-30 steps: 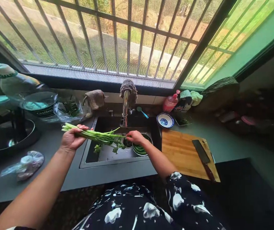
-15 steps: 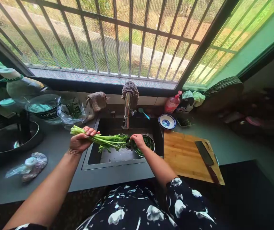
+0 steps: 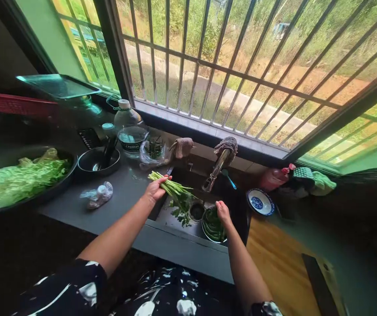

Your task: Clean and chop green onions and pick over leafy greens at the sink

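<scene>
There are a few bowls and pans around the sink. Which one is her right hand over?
The metal bowl of green vegetables in the sink, under the right hand. The blue patterned bowl and the black pan sit on the counter.

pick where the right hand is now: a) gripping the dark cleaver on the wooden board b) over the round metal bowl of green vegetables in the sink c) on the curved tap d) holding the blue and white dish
b: the right hand is over the round metal bowl of green vegetables in the sink, while the left hand grips the bunch of leafy green stalks.
</scene>
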A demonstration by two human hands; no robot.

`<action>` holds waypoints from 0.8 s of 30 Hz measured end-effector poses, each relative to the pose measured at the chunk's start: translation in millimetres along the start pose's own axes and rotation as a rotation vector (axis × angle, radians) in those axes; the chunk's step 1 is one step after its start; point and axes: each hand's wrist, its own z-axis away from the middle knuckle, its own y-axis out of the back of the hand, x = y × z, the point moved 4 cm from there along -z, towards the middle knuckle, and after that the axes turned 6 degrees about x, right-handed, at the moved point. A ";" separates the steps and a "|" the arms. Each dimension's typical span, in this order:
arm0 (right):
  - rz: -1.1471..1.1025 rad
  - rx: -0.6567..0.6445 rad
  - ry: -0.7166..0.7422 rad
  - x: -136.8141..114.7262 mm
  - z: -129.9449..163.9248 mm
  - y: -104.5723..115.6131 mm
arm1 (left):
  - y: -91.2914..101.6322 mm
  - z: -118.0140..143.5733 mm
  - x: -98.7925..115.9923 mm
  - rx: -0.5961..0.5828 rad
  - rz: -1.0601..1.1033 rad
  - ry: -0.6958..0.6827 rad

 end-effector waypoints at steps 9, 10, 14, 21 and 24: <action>-0.399 -0.143 -0.123 -54.6 9.0 15.3 | 14.4 -7.5 -3.1 0.020 0.117 0.009; -0.437 -0.178 -0.143 -61.4 11.5 11.7 | 13.9 -7.3 -4.6 0.045 0.119 0.016; -0.345 -0.249 -0.048 -100.2 21.7 -7.5 | 10.0 -4.8 -14.2 0.117 0.115 0.057; 0.072 -0.207 0.351 -160.4 21.4 -46.8 | 2.2 7.0 -26.7 -0.026 0.105 0.039; 0.185 -0.244 0.406 -163.9 18.8 -51.4 | 2.8 12.8 -28.0 -0.089 0.096 0.014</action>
